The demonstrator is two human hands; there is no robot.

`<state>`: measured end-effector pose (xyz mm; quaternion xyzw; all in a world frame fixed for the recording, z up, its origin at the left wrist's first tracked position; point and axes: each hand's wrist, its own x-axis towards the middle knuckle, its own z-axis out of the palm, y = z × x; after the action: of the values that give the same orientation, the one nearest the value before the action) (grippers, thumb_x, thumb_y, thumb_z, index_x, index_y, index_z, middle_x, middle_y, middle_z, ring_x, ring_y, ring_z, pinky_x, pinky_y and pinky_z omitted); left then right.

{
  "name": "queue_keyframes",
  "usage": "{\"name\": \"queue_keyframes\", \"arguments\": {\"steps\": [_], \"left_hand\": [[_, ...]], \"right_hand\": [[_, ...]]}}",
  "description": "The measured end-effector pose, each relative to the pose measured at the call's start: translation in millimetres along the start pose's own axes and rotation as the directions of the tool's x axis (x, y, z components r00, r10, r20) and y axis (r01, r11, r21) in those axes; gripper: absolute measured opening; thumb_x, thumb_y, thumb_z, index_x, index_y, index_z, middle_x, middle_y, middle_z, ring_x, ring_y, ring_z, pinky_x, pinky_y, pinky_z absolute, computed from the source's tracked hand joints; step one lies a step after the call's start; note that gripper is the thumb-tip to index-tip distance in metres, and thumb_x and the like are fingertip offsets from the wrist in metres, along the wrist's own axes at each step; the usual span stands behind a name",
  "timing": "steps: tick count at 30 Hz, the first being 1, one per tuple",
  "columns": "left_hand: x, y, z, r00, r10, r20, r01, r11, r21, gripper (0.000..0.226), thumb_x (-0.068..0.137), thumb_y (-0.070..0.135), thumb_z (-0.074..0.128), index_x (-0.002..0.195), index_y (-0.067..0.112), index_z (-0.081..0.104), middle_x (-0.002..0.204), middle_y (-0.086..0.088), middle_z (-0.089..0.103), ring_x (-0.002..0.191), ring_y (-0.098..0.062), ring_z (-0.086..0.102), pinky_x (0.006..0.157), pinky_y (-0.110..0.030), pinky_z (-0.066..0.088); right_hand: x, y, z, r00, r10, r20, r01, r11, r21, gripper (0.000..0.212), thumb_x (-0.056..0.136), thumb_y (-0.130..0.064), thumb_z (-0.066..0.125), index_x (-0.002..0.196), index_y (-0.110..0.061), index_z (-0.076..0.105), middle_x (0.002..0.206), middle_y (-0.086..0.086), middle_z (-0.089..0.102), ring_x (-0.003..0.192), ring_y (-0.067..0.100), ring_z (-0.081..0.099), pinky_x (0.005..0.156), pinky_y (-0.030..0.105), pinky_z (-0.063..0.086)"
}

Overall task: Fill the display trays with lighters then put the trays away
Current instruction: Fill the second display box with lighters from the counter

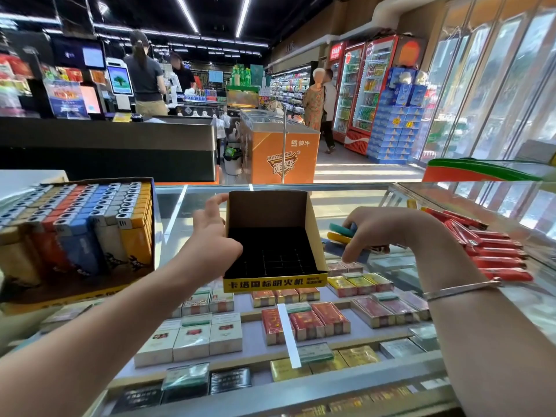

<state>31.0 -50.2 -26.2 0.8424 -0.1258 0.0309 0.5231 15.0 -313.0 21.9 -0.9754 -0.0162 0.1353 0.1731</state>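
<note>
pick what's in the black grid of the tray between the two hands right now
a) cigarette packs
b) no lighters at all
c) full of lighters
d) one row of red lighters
b: the tray steadied by the left hand shows only bare black dividers, while the right hand holds a few lighters beside it, not yet slotted in.

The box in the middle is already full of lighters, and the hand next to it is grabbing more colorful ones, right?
Not quite. The head view shows the middle box is empty, only bare black slots. The right hand is indeed grabbing colorful lighters.
</note>
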Motion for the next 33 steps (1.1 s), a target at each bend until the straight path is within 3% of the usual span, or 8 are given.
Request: {"name": "queue_keyframes", "arguments": {"steps": [6,10,13,15,18,22,28,33], "left_hand": [[-4,1,1,0.996,0.04,0.081,-0.048,0.995,0.091,0.073,0.078,-0.004,0.054,0.13,0.038,0.025,0.109,0.005,0.021,0.082,-0.007,0.038,0.043,-0.008,0.044],[-10,3,5,0.99,0.062,0.13,-0.078,0.989,0.123,0.065,0.079,0.005,0.057,0.13,0.035,0.03,0.101,0.008,0.025,0.079,-0.015,0.051,0.05,-0.014,0.049],[-14,8,6,0.983,0.161,0.085,-0.174,0.968,0.182,0.035,0.083,0.029,0.061,0.114,0.036,0.046,0.1,0.016,0.031,0.077,-0.006,0.051,0.054,-0.012,0.046],[-16,17,3,0.964,0.266,-0.004,-0.265,0.959,0.1,0.019,0.08,0.045,0.061,0.096,0.04,0.052,0.098,0.014,0.037,0.078,0.004,0.05,0.056,-0.007,0.043],[-19,30,-4,0.921,0.386,-0.058,-0.389,0.919,-0.064,0.028,0.07,0.056,0.053,0.089,0.036,0.057,0.094,0.01,0.049,0.075,0.007,0.052,0.061,-0.009,0.044],[-19,33,-8,0.915,0.397,-0.077,-0.404,0.901,-0.156,0.01,0.081,0.033,0.058,0.09,0.029,0.061,0.084,0.005,0.067,0.081,-0.007,0.062,0.073,-0.02,0.052],[-14,34,-8,0.92,0.356,-0.164,-0.39,0.871,-0.298,0.016,0.088,0.012,0.056,0.101,0.019,0.062,0.086,0.005,0.069,0.082,-0.003,0.065,0.071,-0.016,0.05],[-7,39,-12,0.898,0.363,-0.25,-0.425,0.861,-0.277,0.02,0.092,0.011,0.05,0.093,0.029,0.058,0.081,0.003,0.063,0.07,0.0,0.06,0.063,-0.012,0.048]], "right_hand": [[5,10,-4,0.978,0.006,-0.21,0.047,0.968,0.248,0.021,0.068,-0.014,0.077,0.081,-0.011,0.061,0.072,0.008,0.06,0.065,0.019,0.054,0.057,0.03,0.044],[-4,-1,-14,0.864,-0.045,-0.502,0.344,0.781,0.521,0.018,0.067,-0.009,0.077,0.079,-0.014,0.065,0.063,-0.001,0.062,0.059,0.01,0.057,0.055,0.022,0.043],[-10,-30,-10,0.797,-0.244,-0.553,0.553,0.665,0.503,0.018,0.067,-0.004,0.077,0.076,-0.014,0.065,0.056,-0.009,0.059,0.053,0.004,0.056,0.05,0.014,0.044],[-11,-48,-1,0.751,-0.385,-0.537,0.637,0.637,0.434,0.02,0.068,0.001,0.076,0.077,-0.011,0.063,0.055,-0.011,0.056,0.051,0.003,0.053,0.049,0.013,0.043],[-11,-67,12,0.717,-0.49,-0.496,0.673,0.672,0.31,0.022,0.07,-0.004,0.077,0.079,-0.017,0.062,0.057,-0.015,0.054,0.053,0.002,0.053,0.052,0.015,0.043],[-9,-76,22,0.712,-0.508,-0.485,0.68,0.673,0.293,0.023,0.07,-0.007,0.078,0.081,-0.019,0.062,0.064,-0.008,0.06,0.057,0.004,0.059,0.056,0.015,0.047],[-6,-85,31,0.666,-0.508,-0.547,0.709,0.658,0.252,0.023,0.074,-0.01,0.074,0.08,-0.026,0.059,0.068,-0.012,0.059,0.063,0.003,0.056,0.063,0.021,0.047],[-7,-76,18,0.637,-0.27,-0.722,0.709,0.572,0.413,0.024,0.079,0.002,0.067,0.084,-0.02,0.059,0.066,0.001,0.059,0.054,0.005,0.059,0.052,0.02,0.051]]}}
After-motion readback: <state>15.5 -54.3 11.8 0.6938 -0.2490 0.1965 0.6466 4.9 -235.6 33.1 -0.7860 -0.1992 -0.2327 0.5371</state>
